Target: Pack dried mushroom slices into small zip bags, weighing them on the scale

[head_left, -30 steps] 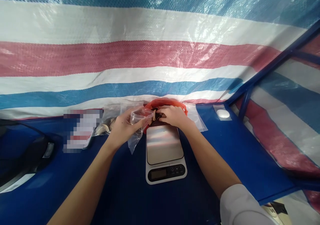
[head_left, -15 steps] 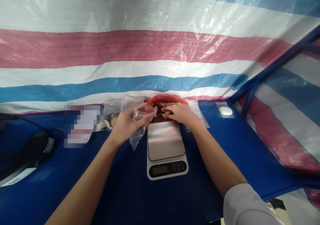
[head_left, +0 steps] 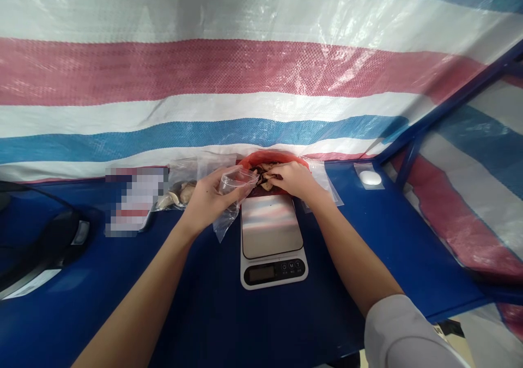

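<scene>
My left hand (head_left: 208, 196) is closed on a clear plastic bag (head_left: 226, 219), whose mouth gapes toward the right. A red plastic bag (head_left: 281, 156) stands open behind the scale, with brown, dried-looking pieces (head_left: 267, 184) inside. My right hand (head_left: 293, 178) reaches into it, fingers pinched at the pieces beside the clear bag's mouth. What exactly the fingertips grip is too small to make out. Just in front lies a white kitchen scale (head_left: 272, 231) with a shiny metal plate and a dark display.
On the left are a clear bag of pale, roundish pieces (head_left: 180, 193), a pixelated flat object (head_left: 137, 201) and a black strap-like item (head_left: 61, 237). To the right lie flat clear bags (head_left: 329, 185) and a small bag with a white oval object (head_left: 370, 178). Striped sheeting (head_left: 245, 68) rises behind the blue table (head_left: 408, 259).
My right hand's fingers have shifted slightly left among the brown pieces, nearer the clear bag's mouth. The left hand keeps its hold. The whole view has shifted a little.
</scene>
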`<act>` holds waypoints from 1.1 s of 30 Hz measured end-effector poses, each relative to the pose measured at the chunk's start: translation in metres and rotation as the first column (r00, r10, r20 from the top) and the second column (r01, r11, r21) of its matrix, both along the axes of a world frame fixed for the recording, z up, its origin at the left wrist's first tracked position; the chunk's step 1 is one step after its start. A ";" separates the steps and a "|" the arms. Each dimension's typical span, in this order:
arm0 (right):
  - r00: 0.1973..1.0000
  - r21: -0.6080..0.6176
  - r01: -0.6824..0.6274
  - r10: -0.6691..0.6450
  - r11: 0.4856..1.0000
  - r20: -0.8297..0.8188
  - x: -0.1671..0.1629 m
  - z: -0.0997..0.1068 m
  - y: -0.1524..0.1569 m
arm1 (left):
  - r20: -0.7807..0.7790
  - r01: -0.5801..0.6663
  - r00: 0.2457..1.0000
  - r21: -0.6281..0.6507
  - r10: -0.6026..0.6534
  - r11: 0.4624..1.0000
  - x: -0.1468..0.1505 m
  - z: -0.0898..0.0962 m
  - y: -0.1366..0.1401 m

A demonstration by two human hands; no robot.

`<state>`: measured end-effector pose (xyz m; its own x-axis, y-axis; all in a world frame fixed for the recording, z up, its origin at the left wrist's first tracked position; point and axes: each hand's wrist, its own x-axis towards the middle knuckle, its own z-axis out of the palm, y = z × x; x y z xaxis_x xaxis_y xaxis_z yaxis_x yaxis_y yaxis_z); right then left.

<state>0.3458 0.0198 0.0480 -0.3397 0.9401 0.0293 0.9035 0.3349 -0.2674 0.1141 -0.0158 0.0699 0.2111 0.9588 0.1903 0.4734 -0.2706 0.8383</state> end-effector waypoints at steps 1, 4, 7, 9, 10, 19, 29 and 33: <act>1.000 0.006 0.003 -0.003 1.000 0.004 -0.001 0.000 0.000 | -0.002 -0.001 1.000 0.004 0.001 1.000 0.000 0.000 0.000; 1.000 0.025 0.012 -0.012 1.000 0.002 -0.002 0.001 -0.001 | -0.008 -0.008 1.000 0.020 0.008 1.000 0.000 -0.003 0.001; 0.999 0.049 0.025 -0.023 0.998 -0.035 -0.002 0.003 -0.001 | 0.009 -0.002 1.000 0.033 0.001 0.999 -0.001 -0.006 0.002; 0.998 0.065 0.030 -0.025 0.997 -0.064 -0.001 0.005 -0.002 | 0.027 0.007 1.000 0.042 -0.008 0.999 -0.001 -0.008 0.002; 0.997 0.069 0.030 -0.025 0.997 -0.075 0.000 0.006 -0.002 | 0.037 0.012 0.999 0.045 -0.013 0.999 -0.001 -0.009 0.002; 0.966 0.138 0.020 0.016 0.990 -0.260 0.007 0.006 0.000 | 0.043 0.048 0.998 0.047 -0.050 0.998 0.002 -0.012 0.002; 0.662 0.136 -0.121 0.182 0.983 -0.727 0.004 0.039 -0.022 | 0.026 0.145 0.988 0.155 -0.150 0.977 0.009 -0.017 0.001; 0.732 0.146 -0.193 0.241 0.970 -0.637 -0.004 0.047 -0.031 | 0.030 0.218 0.974 0.172 -0.226 0.961 0.012 -0.015 -0.002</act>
